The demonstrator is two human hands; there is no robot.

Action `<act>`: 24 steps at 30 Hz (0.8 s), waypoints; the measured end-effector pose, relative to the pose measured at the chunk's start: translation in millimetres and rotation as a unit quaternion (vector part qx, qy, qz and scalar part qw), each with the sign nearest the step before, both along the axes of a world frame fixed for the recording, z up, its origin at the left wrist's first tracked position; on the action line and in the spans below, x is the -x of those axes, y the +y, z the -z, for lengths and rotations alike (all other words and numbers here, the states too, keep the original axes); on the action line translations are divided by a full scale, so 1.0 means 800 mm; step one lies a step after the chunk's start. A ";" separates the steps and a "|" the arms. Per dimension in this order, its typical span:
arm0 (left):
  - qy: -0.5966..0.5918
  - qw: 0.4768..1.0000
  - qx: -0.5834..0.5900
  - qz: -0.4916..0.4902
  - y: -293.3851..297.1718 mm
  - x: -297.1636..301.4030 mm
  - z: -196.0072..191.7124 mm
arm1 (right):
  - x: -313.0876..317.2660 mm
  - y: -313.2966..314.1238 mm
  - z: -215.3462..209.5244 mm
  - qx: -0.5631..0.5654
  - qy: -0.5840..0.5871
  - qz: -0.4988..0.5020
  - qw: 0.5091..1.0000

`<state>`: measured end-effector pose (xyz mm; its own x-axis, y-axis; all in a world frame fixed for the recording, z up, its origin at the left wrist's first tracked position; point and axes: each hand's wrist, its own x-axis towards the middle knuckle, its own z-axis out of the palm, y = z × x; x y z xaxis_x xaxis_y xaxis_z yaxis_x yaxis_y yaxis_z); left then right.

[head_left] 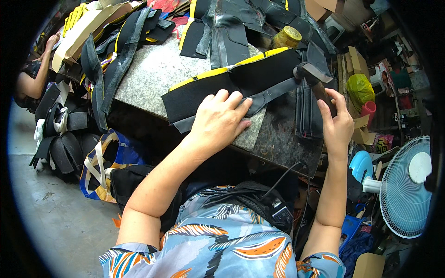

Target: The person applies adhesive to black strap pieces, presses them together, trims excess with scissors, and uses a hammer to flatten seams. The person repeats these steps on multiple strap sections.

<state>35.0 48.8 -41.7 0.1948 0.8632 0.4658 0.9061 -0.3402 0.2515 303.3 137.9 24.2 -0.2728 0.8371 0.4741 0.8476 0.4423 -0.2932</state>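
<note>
My left hand lies flat, fingers spread, on a black fabric panel with a yellow edge spread over a grey stone slab. A grey strip of that panel runs to the right under my fingertips. My right hand grips the handle of a hammer, whose dark head hovers just above the strip's right end.
More black and yellow panels are heaped at the table's back and left. A yellow-lidded jar stands behind the panel. A blue fan is at lower right, a blue bag below the table. Another person's arm shows at far left.
</note>
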 end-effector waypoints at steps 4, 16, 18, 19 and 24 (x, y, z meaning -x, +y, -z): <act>0.001 1.000 -0.011 -0.003 0.010 -0.004 0.004 | 0.005 0.015 -0.003 0.002 -0.029 0.036 0.999; 0.052 0.997 -0.048 0.020 -0.055 0.066 -0.045 | 0.035 0.047 0.017 -0.111 -0.191 -0.063 0.973; 0.051 0.997 -0.037 0.038 -0.059 0.066 -0.041 | 0.049 0.053 0.033 -0.130 -0.189 -0.094 0.969; 0.047 0.997 -0.030 0.044 -0.061 0.067 -0.039 | 0.053 0.057 0.040 -0.146 -0.185 -0.094 0.967; 0.067 0.996 -0.004 0.066 -0.068 0.081 -0.028 | 0.063 0.069 0.050 -0.120 -0.187 -0.068 0.973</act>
